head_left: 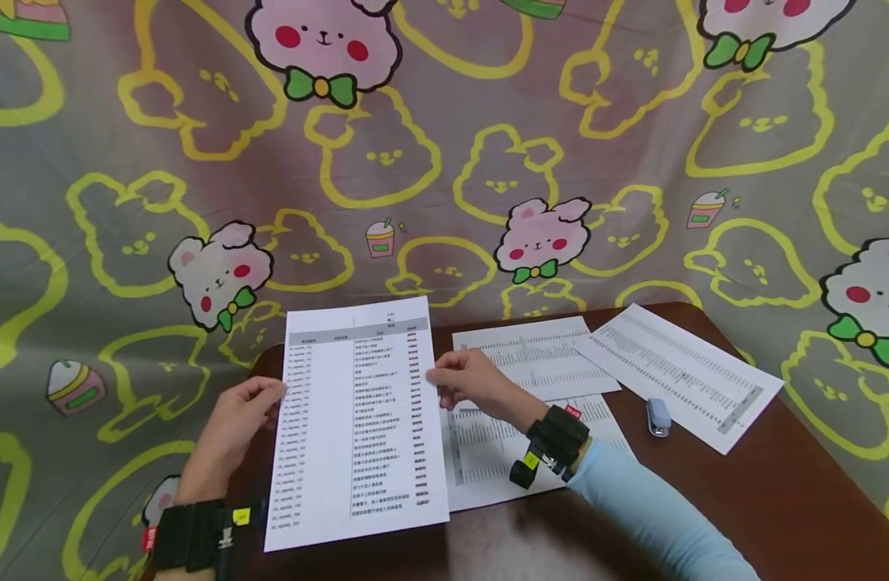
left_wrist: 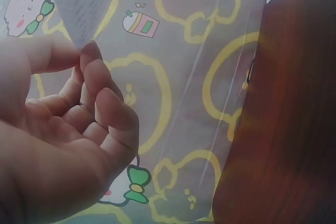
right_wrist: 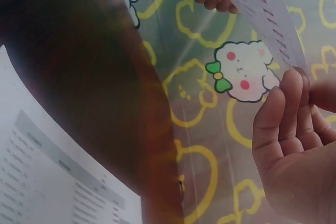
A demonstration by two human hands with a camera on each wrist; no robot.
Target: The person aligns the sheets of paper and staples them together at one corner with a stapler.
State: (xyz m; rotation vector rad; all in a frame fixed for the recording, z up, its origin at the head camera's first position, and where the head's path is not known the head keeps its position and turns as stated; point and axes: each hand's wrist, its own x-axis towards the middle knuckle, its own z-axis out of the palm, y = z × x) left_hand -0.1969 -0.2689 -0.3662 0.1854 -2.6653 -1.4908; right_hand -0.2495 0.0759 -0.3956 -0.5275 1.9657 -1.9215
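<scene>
A printed sheet of paper with a grey header band is held up above the table in the head view. My left hand pinches its left edge between thumb and fingers. At the opposite edge, my right hand pinches the sheet in the same way. The left wrist view has the left hand gripping a blurred paper corner, its other fingers bent. In the right wrist view, the right hand pinches the paper with its red-marked column showing.
Several more printed sheets lie on the dark wooden table: one at the back, one nearer, partly behind the right arm, and one at the right. A small light-blue stapler stands by the right sheet. Behind hangs a patterned curtain.
</scene>
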